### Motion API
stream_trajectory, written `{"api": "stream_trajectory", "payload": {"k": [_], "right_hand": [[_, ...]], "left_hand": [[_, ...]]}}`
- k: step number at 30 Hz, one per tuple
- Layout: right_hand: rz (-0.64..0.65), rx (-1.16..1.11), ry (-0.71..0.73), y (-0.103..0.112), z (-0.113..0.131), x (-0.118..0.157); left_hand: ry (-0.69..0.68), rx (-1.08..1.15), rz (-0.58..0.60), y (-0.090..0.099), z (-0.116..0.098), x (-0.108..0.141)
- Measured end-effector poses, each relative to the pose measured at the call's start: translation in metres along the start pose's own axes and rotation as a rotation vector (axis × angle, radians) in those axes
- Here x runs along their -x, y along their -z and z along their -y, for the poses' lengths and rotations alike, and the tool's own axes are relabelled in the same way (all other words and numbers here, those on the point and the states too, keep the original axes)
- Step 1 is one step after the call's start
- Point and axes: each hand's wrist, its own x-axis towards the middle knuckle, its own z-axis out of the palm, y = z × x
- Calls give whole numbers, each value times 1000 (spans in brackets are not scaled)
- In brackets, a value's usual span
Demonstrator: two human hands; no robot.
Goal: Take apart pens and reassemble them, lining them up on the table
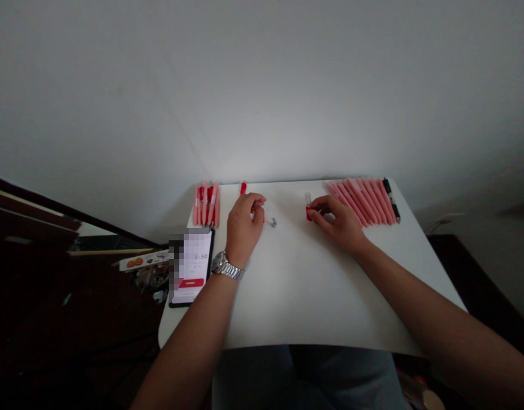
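Observation:
My right hand (pixel 336 219) is closed in a pinch on a pen part (pixel 308 213), red below with a clear section standing up above. My left hand (pixel 245 222) has thumb and fingers curled together. From beside its thumb pokes a red and clear pen piece (pixel 269 220) with a small metallic end; the fingers cover the rest. Just beyond the left hand lies another red piece (pixel 244 187), partly hidden. Both hands are low over the white table (pixel 287 290), apart from each other.
A row of pink pens (pixel 360 200) lies at the back right, beside a black pen (pixel 391 199). Several pink and red pens (pixel 207 204) lie at the back left. A phone (pixel 197 267) rests near the left edge. The wall (pixel 262 102) rises behind the table.

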Motion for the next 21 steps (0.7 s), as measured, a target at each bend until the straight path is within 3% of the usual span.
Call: {"api": "stream_trajectory", "payload": {"k": [11,21], "right_hand": [[0,34,-11,0,-3,1],[2,31,-6,1,-1,1]], "left_hand": [[54,-494,73,14,-7,-1],[83,-665,127,17,-12,-1]]}}
